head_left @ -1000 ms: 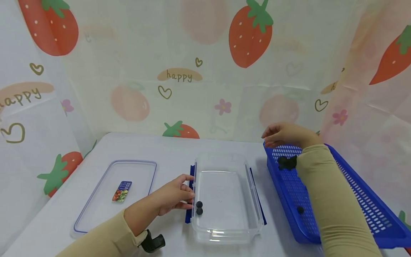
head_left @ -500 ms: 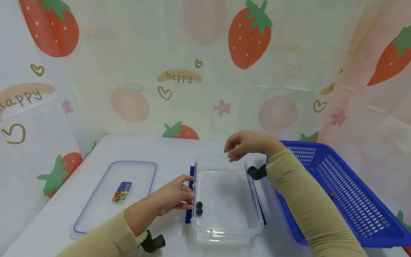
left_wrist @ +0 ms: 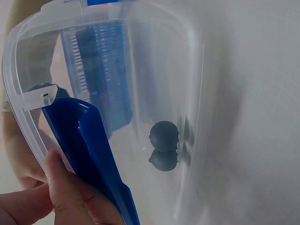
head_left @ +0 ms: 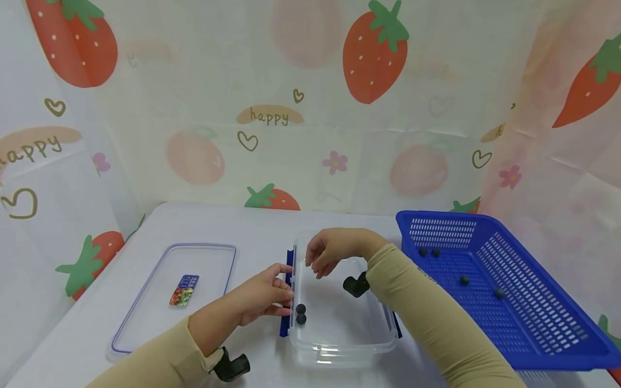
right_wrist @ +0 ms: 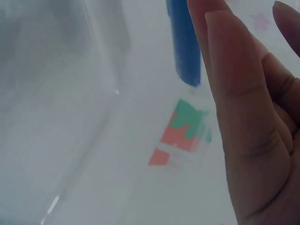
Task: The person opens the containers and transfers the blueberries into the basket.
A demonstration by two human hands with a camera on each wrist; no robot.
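A clear plastic box (head_left: 346, 345) with blue side latches (left_wrist: 91, 140) lies lidless on the table. My left hand (head_left: 262, 293) grips its left side at the rim and latch, thumb visible in the left wrist view. Two small dark balls (left_wrist: 164, 136), one showing a pointed nub, rest inside against the left wall. My right hand (head_left: 342, 248) hovers over the far half of the box, palm down, fingers bent toward the thumb. In the right wrist view its thumb (right_wrist: 241, 103) hides the fingertips, so I cannot tell whether anything is between them.
Right of the box stands a blue perforated basket (head_left: 490, 223) holding several more dark balls (head_left: 464, 280); the right forearm crosses its near-left edge. Left of the box lies a clear lid (head_left: 145, 312) with a blue-rimmed edge and a small printed label (head_left: 184, 290). Strawberry-print sheets surround the table.
My right hand has moved left from above the basket's far corner to over the box, uncovering balls in the basket. My left hand and the two balls in the box have stayed put.
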